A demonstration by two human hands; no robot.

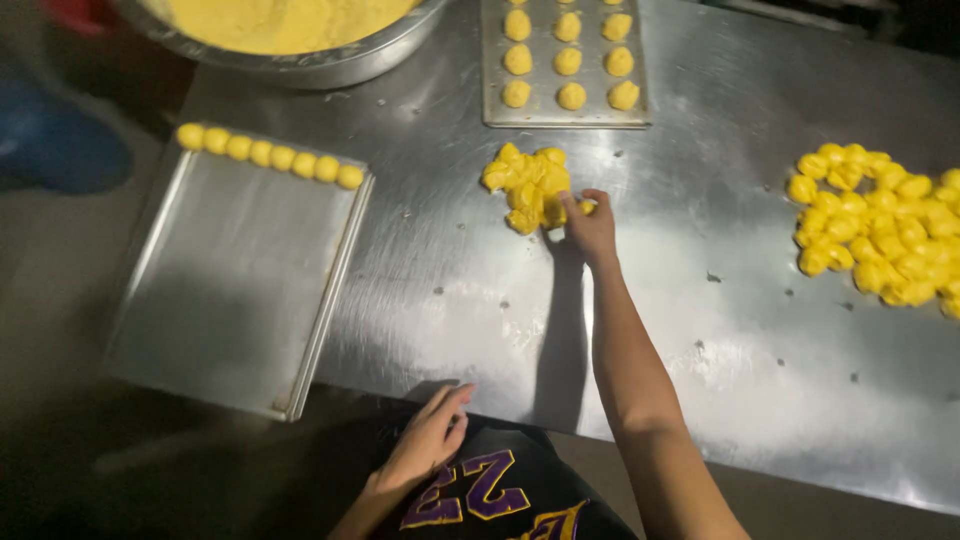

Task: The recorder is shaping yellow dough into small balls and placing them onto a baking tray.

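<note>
My right hand (590, 228) reaches across the steel table (700, 330) to a small heap of yellow dough pieces (527, 185), its fingers closed on a piece at the heap's right edge. My left hand (428, 438) rests open at the table's near edge, above my dark shirt, holding nothing. A metal tray (230, 290) lies to the left, overhanging the table edge, with a single row of yellow dough balls (270, 155) along its far rim.
A second tray (566, 110) with rows of dough balls lies at the far middle. A large metal bowl (330, 60) of yellow dough stands at the far left. A bigger pile of dough pieces (880, 225) is at the right.
</note>
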